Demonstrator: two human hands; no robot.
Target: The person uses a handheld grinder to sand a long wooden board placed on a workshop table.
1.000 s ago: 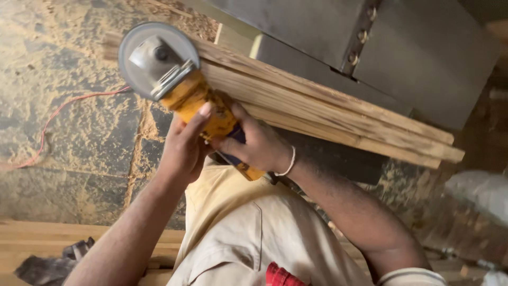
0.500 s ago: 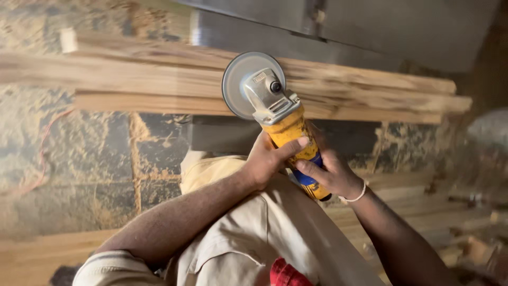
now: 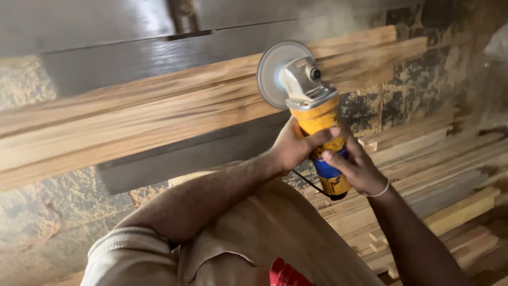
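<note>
Fingers (image 3: 323,136) of the left hand (image 3: 293,148) wrap closed around the yellow body of the grinder (image 3: 312,114), thumb laid across it. The right hand (image 3: 357,167) grips the blue rear of the same tool, fingers curled tight, a white band at the wrist. The grinder's grey disc (image 3: 272,74) lies against the face of the planks (image 3: 132,116), which run as a long stack across the view. Behind them stands a dark metal panel (image 3: 106,32). More boards (image 3: 439,175) lie piled at the right, on a dusty floor (image 3: 32,212).
</note>
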